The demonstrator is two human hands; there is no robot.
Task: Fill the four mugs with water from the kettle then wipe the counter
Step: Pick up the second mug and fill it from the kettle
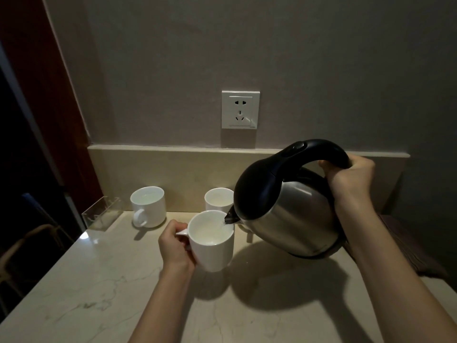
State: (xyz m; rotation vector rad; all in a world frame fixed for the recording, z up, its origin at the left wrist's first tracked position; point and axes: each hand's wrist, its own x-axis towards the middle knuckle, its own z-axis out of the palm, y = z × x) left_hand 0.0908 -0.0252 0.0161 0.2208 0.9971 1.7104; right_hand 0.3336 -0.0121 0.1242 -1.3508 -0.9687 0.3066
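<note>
Right grip (pixel 351 177): clamped on kettle (pixel 286 209) handle, spout tipped over the mug's rim.
Left grip (pixel 174 243): clamped on mug (pixel 212 246) handle, raised off surface (pixel 99 293).

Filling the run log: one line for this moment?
pouring | right hand tilts kettle | left hand holds mug

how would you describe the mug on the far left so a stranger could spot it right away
Find the white wall socket, then drop to the counter below and look left. The mug on the far left stands against the backsplash beside a clear plastic holder. Unlike the others, it is squat, untouched, handle facing forward.
</note>
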